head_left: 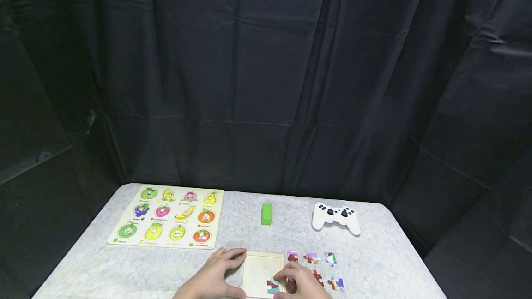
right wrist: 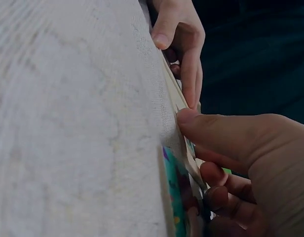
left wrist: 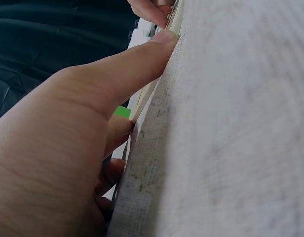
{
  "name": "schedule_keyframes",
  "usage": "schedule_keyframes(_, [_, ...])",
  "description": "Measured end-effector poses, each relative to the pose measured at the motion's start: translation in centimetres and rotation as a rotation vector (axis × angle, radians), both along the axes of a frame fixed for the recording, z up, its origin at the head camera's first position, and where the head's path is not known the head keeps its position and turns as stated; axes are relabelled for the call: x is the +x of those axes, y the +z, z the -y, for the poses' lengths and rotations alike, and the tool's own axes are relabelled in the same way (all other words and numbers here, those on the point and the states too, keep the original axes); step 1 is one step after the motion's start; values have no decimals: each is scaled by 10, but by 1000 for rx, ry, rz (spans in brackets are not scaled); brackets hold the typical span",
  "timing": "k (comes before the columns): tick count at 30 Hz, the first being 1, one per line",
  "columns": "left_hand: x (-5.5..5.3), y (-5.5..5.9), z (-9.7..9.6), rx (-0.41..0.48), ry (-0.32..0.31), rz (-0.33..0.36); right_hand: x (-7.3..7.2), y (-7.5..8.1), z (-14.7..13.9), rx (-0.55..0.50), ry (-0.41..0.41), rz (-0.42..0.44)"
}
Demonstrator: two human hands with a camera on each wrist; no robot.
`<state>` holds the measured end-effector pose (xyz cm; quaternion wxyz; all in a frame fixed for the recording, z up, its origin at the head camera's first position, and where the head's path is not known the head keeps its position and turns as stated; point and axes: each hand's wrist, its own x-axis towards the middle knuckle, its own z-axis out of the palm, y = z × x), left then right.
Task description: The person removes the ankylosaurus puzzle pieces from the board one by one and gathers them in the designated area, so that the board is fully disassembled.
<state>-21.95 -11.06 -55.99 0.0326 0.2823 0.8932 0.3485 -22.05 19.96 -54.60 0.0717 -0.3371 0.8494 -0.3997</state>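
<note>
A shallow wooden puzzle tray (head_left: 259,266) lies at the table's front. My left hand (head_left: 214,275) holds its left side, thumb at the near corner and index finger at the far corner. In the left wrist view, the left hand's thumb (left wrist: 142,57) meets the tray's edge. A teal and red jigsaw piece (head_left: 272,286) sits in the tray's near right corner. My right hand (head_left: 300,281) has thumb and index finger around this piece. In the right wrist view, the right hand (right wrist: 241,143) partly hides the tray (right wrist: 171,89).
Several loose jigsaw pieces (head_left: 311,258) lie right of the tray, one teal piece (right wrist: 175,192) close to the right hand. Behind stand a green block (head_left: 266,214) and a white game controller (head_left: 335,218). A fruit puzzle board (head_left: 168,216) lies at the left.
</note>
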Motion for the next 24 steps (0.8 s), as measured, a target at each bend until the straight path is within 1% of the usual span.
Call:
schedule_keyframes(7, [1, 2, -2, 12, 13, 27, 1, 0, 2, 33, -43, 27])
schedule_keyframes(11, [1, 2, -2, 14, 15, 30, 2, 0, 3, 38, -58, 21])
schedule_keyframes(17, [0, 2, -1, 15, 5, 36, 2, 0, 3, -18, -18, 12])
schedule_keyframes(21, [0, 2, -1, 10, 4, 32, 2, 0, 4, -31, 7, 1])
schedule_keyframes(24, [0, 1, -1, 9, 4, 30, 2, 1, 4, -29, 3, 31])
